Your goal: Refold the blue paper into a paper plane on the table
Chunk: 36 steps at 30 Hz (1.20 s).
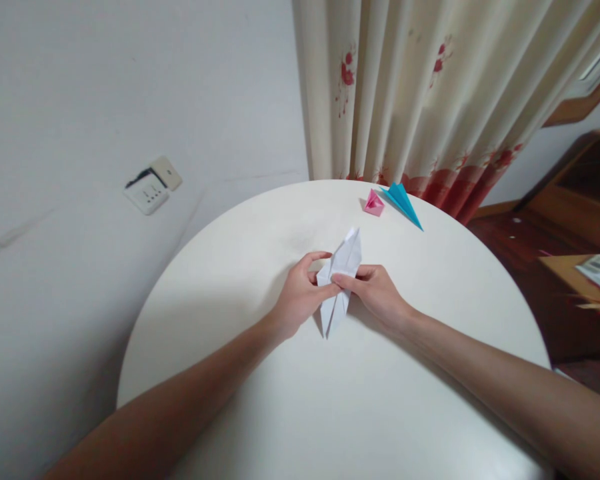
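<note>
A white folded paper (347, 259), long and pointed at its lower end, is held over the middle of the round table (220, 267). My left hand (303, 292) grips its left side, thumb laid across the front. From the right, my right hand (377, 290) pinches the same paper, its thumb on the front face close to the left thumb. The fingers behind the paper are partly hidden. Farther back on the table lie a small pink folded paper (374, 203) and a blue paper plane (403, 204), side by side.
A white wall (130, 87) with a socket plate (147, 193) borders the table on the left. Behind it hangs a cream curtain (395, 87) with red flowers. At the right, a box (573, 273) with papers stands above the dark wooden floor (520, 253).
</note>
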Each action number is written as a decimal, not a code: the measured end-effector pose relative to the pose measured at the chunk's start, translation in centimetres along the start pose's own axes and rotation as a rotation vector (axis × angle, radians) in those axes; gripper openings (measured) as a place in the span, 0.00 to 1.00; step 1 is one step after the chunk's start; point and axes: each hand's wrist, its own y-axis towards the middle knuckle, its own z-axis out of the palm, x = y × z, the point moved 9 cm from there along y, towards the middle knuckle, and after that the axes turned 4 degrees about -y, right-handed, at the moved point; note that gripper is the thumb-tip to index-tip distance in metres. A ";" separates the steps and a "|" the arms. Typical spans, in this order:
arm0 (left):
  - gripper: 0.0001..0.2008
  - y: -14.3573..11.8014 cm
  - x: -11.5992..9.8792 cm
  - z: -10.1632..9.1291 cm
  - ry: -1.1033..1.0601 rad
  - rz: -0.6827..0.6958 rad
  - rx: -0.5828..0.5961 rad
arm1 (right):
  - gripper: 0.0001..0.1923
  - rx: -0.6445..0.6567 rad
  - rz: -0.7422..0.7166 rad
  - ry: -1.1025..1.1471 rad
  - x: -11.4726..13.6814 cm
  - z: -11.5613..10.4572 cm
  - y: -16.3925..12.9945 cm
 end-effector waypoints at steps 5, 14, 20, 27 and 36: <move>0.36 -0.2 0.4 0.5 -0.048 -0.021 0.054 | 0.16 -0.098 0.007 0.002 -0.1 -1.2 0.3; 0.31 -0.6 0.3 0.6 0.023 -0.046 0.127 | 0.17 -0.177 -0.043 0.023 0.4 -2.9 1.1; 0.36 -0.6 0.3 0.0 0.066 -0.004 0.097 | 0.16 -0.272 -0.112 0.008 1.8 -4.9 1.6; 0.18 -1.3 -4.3 -1.5 0.301 0.495 -0.114 | 0.16 -0.222 -0.087 -0.008 1.1 -4.1 1.5; 0.11 -1.8 -4.6 0.2 0.385 0.491 -0.078 | 0.17 -0.104 -0.083 -0.006 0.6 -1.8 0.4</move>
